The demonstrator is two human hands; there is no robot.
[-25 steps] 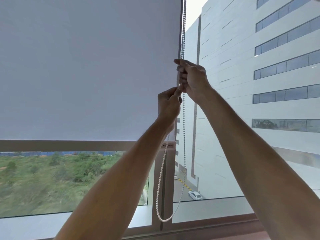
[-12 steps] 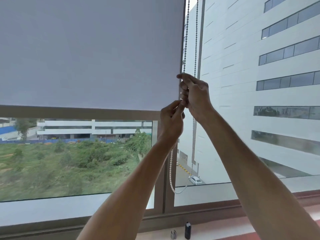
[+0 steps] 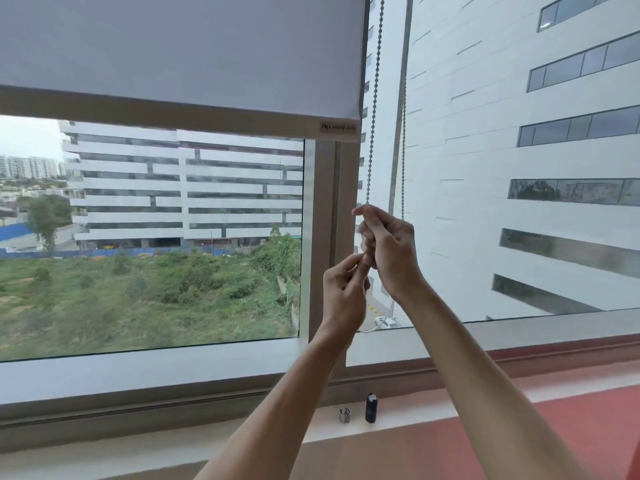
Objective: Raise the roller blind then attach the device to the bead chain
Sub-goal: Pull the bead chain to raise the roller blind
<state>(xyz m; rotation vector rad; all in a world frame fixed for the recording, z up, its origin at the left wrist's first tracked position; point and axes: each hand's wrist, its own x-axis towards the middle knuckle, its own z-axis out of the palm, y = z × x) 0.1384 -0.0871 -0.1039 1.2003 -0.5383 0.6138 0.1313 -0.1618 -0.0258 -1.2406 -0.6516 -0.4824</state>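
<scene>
The grey roller blind (image 3: pixel 180 53) covers the upper part of the left window, its bottom bar (image 3: pixel 173 114) about a quarter of the way down the view. The bead chain (image 3: pixel 373 116) hangs in two strands to the right of the blind. My right hand (image 3: pixel 389 252) grips the near strand in a fist. Just below it, my left hand (image 3: pixel 344 292) pinches the same strand. The chain's loop end (image 3: pixel 375 328) shows below my hands. A small black device (image 3: pixel 371 407) stands upright on the sill, with a small metal clip (image 3: pixel 344 415) to its left.
The window frame's vertical post (image 3: pixel 325 220) stands just left of my hands. The white sill (image 3: pixel 104 372) runs along the bottom of the glass, with a red-brown ledge (image 3: pixel 571 410) to the right. Buildings and greenery lie beyond the glass.
The blind's bottom bar has risen and more of the window shows. Both hands have moved down along the chain. The view has tilted down, bringing the sill, the device and the clip into sight.
</scene>
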